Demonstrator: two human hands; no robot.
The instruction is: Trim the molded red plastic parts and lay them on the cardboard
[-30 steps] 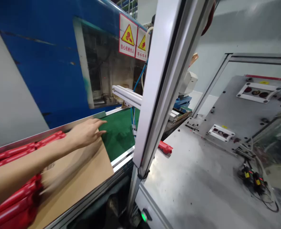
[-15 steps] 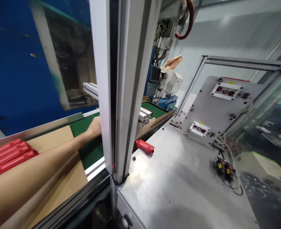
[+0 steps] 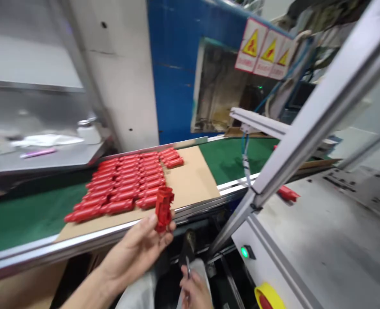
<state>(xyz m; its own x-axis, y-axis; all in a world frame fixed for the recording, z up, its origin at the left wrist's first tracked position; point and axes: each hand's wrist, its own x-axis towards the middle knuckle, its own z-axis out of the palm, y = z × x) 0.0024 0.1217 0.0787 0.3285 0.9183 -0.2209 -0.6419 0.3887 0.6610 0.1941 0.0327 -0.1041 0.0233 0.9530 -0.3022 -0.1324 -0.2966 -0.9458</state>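
A: Left hand [image 3: 135, 253]?
B: Closed on a ribbed red plastic part [image 3: 163, 209], held at its lower end, top left clear. Long axis near upright, above the belt edge.
A: Right hand [image 3: 194, 294]?
B: Pinching a slim steel tool [image 3: 187, 267], tip up.
A: Rest?
B: Long red plastic parts [image 3: 125, 184] lie flat in parallel rows on a tan cardboard sheet [image 3: 193, 180], packed side by side, likely to stop rolling.

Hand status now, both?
Left hand: closed, holding a red plastic part.
Right hand: closed, holding a small metal tool.
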